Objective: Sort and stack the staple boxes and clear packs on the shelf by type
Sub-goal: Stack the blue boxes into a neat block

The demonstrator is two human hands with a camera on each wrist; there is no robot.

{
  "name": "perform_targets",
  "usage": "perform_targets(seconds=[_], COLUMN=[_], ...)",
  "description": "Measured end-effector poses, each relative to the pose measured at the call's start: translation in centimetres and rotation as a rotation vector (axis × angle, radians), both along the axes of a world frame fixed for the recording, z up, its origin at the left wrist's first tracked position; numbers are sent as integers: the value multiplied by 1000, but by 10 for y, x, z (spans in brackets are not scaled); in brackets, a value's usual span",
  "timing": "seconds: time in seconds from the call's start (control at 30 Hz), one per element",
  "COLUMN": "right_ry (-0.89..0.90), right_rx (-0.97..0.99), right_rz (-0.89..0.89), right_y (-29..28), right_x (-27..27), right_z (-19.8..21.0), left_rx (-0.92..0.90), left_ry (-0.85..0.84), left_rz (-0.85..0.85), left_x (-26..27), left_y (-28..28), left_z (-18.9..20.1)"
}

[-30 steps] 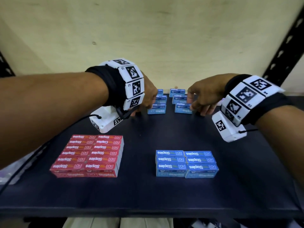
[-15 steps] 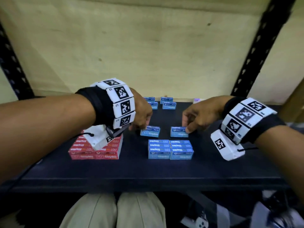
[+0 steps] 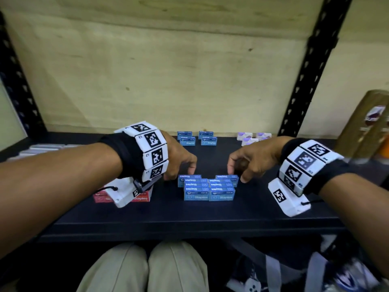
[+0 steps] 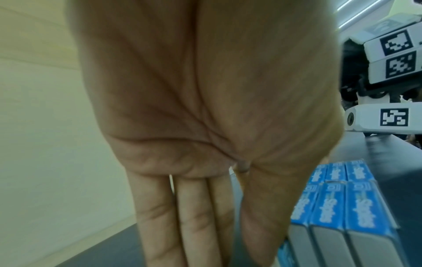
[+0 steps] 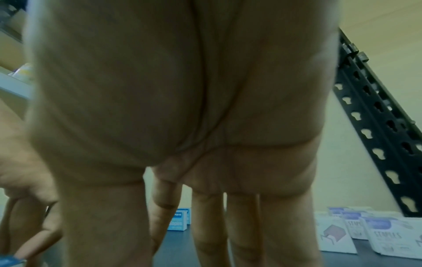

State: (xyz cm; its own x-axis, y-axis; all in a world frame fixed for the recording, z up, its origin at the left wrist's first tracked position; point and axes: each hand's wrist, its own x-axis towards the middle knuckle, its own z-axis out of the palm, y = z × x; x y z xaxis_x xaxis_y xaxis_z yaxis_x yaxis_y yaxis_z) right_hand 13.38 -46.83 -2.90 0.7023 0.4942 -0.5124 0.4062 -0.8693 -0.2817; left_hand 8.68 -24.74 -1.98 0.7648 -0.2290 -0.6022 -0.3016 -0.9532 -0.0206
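A group of blue staple boxes (image 3: 208, 189) sits mid-shelf, seen close in the left wrist view (image 4: 356, 207). My left hand (image 3: 179, 165) reaches down with straight fingers (image 4: 182, 216). It touches the left end of the blue box in the group's back-left corner (image 3: 189, 177). My right hand (image 3: 252, 161) has straight fingers (image 5: 239, 225), and its index tip rests behind the back-right blue box (image 3: 227, 177). Neither hand holds anything. Red staple boxes (image 3: 143, 197) lie to the left, half hidden by my left wrist camera.
More blue boxes (image 3: 196, 140) stand at the back of the black shelf (image 3: 189, 218), with white and purple staple packs (image 3: 250, 138) back right. Grey packs (image 3: 42, 148) lie far left. Black uprights (image 3: 311, 66) frame the shelf. My knees are below its front edge.
Each hand brought one blue box forward from the back and set it against the rear of the blue group. The fingers have loosened from the boxes.
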Motion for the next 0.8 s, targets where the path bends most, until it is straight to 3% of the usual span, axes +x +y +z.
perform_targets(seconds=[0.27,0.8], right_ry=[-34,-36], right_rx=[-106,-133], right_rz=[70,81], right_y=[11,24], right_x=[0,1], right_z=[5,3], left_rx=[-37,13], left_ry=[72,32], left_rz=[10,-8], left_x=[-2,-5], left_y=[-6,-8], left_z=[2,2])
